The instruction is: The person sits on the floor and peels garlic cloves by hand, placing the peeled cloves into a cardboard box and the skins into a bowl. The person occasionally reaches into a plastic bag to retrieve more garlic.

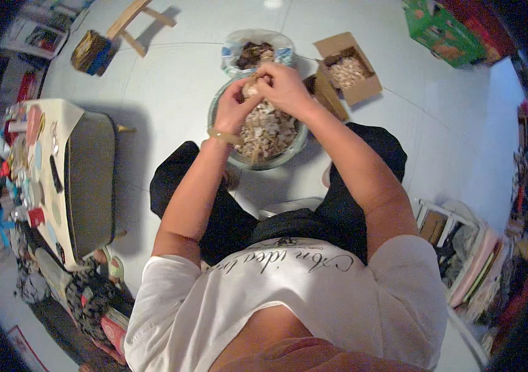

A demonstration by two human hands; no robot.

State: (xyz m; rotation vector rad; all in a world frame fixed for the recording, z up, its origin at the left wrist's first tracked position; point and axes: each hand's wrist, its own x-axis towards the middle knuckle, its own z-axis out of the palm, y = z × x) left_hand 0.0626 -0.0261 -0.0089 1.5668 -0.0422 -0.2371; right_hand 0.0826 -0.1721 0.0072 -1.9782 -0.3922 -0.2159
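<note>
A pale, rounded clump of produce [250,89], possibly a garlic bulb, is held between my two hands above a round basin [268,164]. My left hand [235,104] grips it from the left side; a pale bangle [224,136] circles that wrist. My right hand [283,86] pinches its upper end, with the fingers bent over it. Light-coloured pieces and dry, straw-like bits [266,132] fill the basin, which stands on the floor between my legs. The fingers partly hide the held piece, and its exact kind is unclear.
Beyond the basin stands a bag-lined container [231,58] with dark brown matter inside. An open cardboard box [366,90] of small pale pieces is to the right. A cluttered covered table [61,162] is at left, a wooden stool [126,21] at upper left, a rack [450,232] at right.
</note>
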